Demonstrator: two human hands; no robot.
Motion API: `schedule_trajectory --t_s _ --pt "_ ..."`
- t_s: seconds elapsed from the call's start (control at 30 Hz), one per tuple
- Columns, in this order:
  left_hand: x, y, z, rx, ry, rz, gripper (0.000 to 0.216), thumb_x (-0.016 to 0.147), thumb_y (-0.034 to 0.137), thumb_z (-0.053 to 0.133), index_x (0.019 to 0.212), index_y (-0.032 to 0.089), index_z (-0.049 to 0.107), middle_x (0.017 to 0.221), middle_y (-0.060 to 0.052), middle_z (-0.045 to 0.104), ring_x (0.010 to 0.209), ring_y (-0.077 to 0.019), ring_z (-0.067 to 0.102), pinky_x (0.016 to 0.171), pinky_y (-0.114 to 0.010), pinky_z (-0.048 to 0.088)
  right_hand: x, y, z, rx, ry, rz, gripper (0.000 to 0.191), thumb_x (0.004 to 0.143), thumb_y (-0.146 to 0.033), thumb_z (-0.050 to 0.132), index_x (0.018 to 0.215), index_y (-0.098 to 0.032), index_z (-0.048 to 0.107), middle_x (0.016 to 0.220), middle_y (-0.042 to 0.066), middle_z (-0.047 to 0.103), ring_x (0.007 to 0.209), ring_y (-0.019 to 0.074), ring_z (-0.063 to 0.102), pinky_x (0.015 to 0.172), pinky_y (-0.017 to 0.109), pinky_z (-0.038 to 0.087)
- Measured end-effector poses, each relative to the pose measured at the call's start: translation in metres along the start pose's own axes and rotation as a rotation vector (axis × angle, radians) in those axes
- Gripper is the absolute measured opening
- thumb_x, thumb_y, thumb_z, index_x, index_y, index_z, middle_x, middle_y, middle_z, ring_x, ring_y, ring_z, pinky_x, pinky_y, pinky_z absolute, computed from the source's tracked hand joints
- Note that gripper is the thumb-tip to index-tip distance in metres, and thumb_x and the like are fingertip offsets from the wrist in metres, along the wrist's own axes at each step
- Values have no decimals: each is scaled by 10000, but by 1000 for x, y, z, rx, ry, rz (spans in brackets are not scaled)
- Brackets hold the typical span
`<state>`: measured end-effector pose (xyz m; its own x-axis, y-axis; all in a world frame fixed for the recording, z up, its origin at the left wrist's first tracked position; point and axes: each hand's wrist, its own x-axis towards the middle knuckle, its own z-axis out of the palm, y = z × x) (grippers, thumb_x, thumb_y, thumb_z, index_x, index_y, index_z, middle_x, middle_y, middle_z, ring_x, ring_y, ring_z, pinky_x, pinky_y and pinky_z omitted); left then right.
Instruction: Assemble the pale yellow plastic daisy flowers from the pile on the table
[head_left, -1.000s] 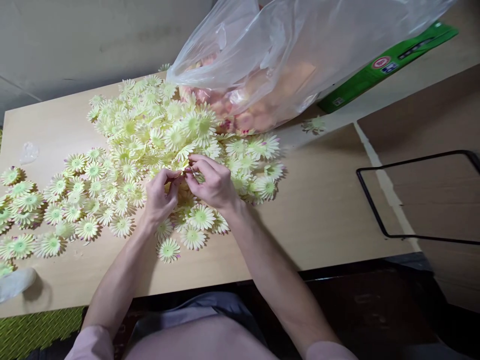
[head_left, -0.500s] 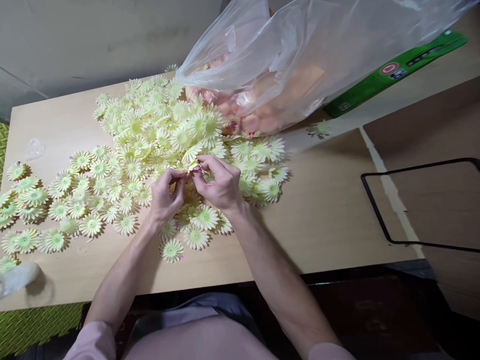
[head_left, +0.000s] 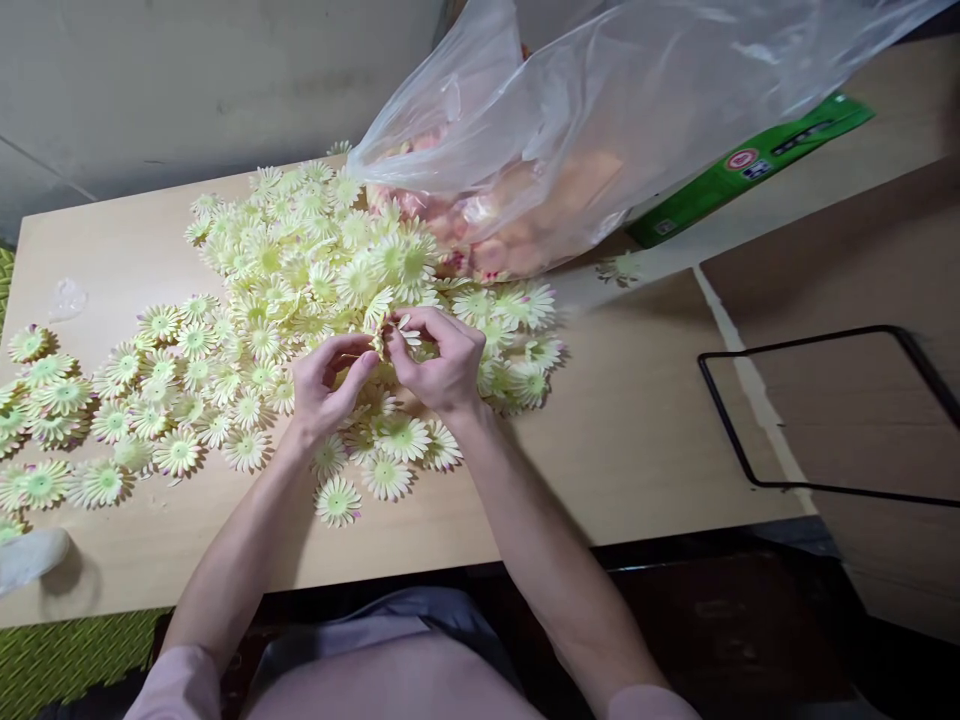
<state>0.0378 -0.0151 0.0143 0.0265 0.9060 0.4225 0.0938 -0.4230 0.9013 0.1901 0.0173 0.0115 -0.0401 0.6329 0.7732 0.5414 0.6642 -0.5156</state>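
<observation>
A wide heap of pale yellow-green artificial flower heads (head_left: 266, 255), some with pink-purple petal tips, lies on the table. Over its front part, my right hand (head_left: 446, 360) pinches one artificial flower head (head_left: 379, 340) between thumb and fingertips. My left hand (head_left: 326, 385) is just to the left of that flower, thumb and index finger slightly apart, their tips close to its petals. Whether they still touch it is hard to make out. Several loose flower heads (head_left: 337, 500) lie below and between my wrists.
A clear plastic bag (head_left: 600, 130) with pink and peach-coloured pieces stands behind the heap. Beside it is a green packet (head_left: 742, 175). To the right are a black metal frame (head_left: 817, 345) and brown cardboard (head_left: 862, 420). A white object (head_left: 34, 558) sits at the table's left front.
My left thumb and index finger have parted from their pinch and drawn slightly left of the flower. My right hand keeps its grip. The whole view has shifted a little.
</observation>
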Motion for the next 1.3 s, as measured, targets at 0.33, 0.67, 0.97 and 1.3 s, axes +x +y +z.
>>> schedule_trajectory --t_s 0.33,0.67,0.97,1.3 --pt "2 0 2 379 197 287 129 883 196 603 974 174 693 867 -64 744 757 -148 699 672 -303 580 -2 -8 0 100 -22 -66 160 846 -247 608 984 -190 664 1001 115 733 929 241 702 758 393 605" --pt "40 19 -143 661 694 -39 177 879 216 522 862 196 697 795 -40 701 700 -148 627 638 -319 490 0 -9 -1 72 37 -33 178 863 -307 555 923 -201 686 885 86 742 810 216 708 642 382 615" --pt "44 19 -237 1215 574 -455 625 746 348 674 1305 110 525 1311 -226 516 1201 -394 456 972 -532 373 0 -9 3 101 29 -134 130 840 -245 591 907 -187 687 864 75 744 809 213 716 668 373 611" --pt "56 5 -180 1109 -8 -354 242 724 338 730 934 224 691 884 -101 681 983 -333 522 900 -522 362 -3 -4 3 107 36 -127 78 831 -213 621 873 -195 684 856 74 736 814 226 712 706 379 597"
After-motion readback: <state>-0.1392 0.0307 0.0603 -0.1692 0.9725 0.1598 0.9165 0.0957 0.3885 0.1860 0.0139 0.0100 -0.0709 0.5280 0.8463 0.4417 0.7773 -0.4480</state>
